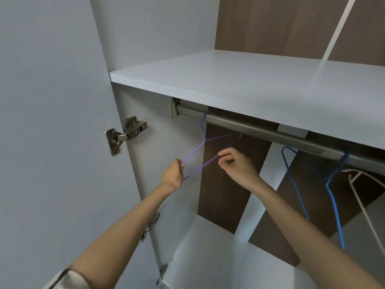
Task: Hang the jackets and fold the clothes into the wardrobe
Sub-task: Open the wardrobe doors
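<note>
Our left hand (174,174) pinches the purple hanger (200,149) at its near corner, and our right hand (234,163) grips its lower wire. Its hook sits over the rail (270,132) near the rail's left end (blue hangers (333,195) hang well apart, toward the right end).

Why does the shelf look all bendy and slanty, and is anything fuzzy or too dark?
Head view: the wide lens bends and tilts the straight shelf and rail; light is soft and even, no glare; under the shelf is dimmer, so the purple hanger fades there; both hands, left hand and right hand, look sharp.
</note>
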`<state>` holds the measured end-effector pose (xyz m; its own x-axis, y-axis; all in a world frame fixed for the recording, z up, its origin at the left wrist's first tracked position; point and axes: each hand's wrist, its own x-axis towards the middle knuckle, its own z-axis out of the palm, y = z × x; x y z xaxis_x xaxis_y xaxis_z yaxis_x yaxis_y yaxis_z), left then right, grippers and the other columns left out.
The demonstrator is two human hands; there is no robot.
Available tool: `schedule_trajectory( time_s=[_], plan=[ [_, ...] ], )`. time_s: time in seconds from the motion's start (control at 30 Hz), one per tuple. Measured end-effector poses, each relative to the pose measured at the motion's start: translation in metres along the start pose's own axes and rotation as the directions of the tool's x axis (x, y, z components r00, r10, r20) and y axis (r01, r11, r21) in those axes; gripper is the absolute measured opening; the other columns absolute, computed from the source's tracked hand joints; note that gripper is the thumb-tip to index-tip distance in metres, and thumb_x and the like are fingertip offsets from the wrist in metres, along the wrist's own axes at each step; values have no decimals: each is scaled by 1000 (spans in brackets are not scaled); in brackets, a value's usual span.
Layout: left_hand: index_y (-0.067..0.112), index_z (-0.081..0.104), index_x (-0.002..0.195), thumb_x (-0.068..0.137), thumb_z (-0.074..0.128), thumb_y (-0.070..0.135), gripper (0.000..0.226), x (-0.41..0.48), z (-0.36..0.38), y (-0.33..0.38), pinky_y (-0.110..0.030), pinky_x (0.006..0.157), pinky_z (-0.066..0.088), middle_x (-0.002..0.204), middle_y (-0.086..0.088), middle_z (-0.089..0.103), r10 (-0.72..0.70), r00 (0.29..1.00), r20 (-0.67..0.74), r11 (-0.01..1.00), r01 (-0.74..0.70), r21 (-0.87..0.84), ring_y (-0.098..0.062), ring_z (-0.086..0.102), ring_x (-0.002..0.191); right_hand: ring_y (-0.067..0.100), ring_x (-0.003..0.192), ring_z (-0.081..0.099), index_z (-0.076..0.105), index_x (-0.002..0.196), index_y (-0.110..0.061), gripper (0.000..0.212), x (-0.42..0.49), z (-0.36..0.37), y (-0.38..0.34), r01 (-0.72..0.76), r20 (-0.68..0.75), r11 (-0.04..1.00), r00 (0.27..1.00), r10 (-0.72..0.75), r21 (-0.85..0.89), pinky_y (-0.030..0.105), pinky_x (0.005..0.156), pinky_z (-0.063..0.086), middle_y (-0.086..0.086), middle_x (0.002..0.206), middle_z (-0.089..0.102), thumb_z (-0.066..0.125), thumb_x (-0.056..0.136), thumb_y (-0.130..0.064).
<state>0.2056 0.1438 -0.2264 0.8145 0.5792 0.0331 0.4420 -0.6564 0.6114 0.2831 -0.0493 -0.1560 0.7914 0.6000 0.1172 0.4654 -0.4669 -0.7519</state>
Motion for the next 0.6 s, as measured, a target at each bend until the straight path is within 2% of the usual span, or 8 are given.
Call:
schedule_trajectory(
  time_s=[0.07, 0.13, 0.27, 0.37, 0.5, 0.6],
  plan=[
    [3, 55, 110, 104, 32, 21, 30, -1, 4, 3, -37, 71, 38, 93, -25, 64, 43, 998, -51, 997, -46, -59, -41, 60, 91, 11, 99, 60, 59, 114, -24, 22, 10, 2, 3, -2, 9, 1000, 1000, 2, 17, 23, 84, 46, -9, 101, 65, 58, 93, -21],
    [5, 56, 103, 103, 33, 20, 27, -6, 5, 6, -36, 64, 35, 75, -18, 58, 80, 991, -108, 992, -89, -84, -41, 59, 79, 12, 97, 61, 56, 121, -24, 27, 19, 4, 3, -26, 8, 998, 1000, 25, 59, 21, 80, 46, -7, 106, 65, 55, 95, -21],
    [6, 54, 102, 103, 33, 23, 27, -23, 2, 9, -39, 65, 40, 70, -12, 50, 134, 980, -150, 982, -152, -114, -35, 49, 66, 14, 91, 63, 50, 132, -25, 33, 32, 12, -5, -91, 32, 970, 996, 86, 226, 36, 88, 51, 0, 113, 62, 49, 99, -22],
    [4, 54, 101, 103, 33, 22, 28, -32, -5, 14, -38, 62, 38, 65, -6, 47, 168, 971, -172, 968, -195, -155, -31, 42, 61, 9, 82, 62, 47, 134, -26, 35, 40, 17, -15, -85, 15, 947, 996, 85, 309, 36, 85, 53, -4, 105, 62, 48, 99, -22],
    [8, 55, 100, 103, 35, 20, 24, -45, -11, 13, -32, 57, 30, 56, 4, 40, 175, 973, -151, 954, -205, -217, -21, 38, 53, 10, 81, 63, 54, 123, -25, 26, 42, 23, -26, -47, -20, 929, 998, 58, 368, 33, 82, 52, -2, 107, 65, 51, 98, -21],
    [10, 58, 101, 103, 38, 19, 22, -65, -10, 4, -34, 61, 38, 60, 3, 42, 175, 981, -78, 931, -191, -311, -22, 42, 62, 6, 72, 60, 62, 108, -22, 16, 36, 29, -28, -10, -60, 925, 998, 35, 379, 25, 76, 50, -1, 99, 70, 53, 96, -15]
  ],
)
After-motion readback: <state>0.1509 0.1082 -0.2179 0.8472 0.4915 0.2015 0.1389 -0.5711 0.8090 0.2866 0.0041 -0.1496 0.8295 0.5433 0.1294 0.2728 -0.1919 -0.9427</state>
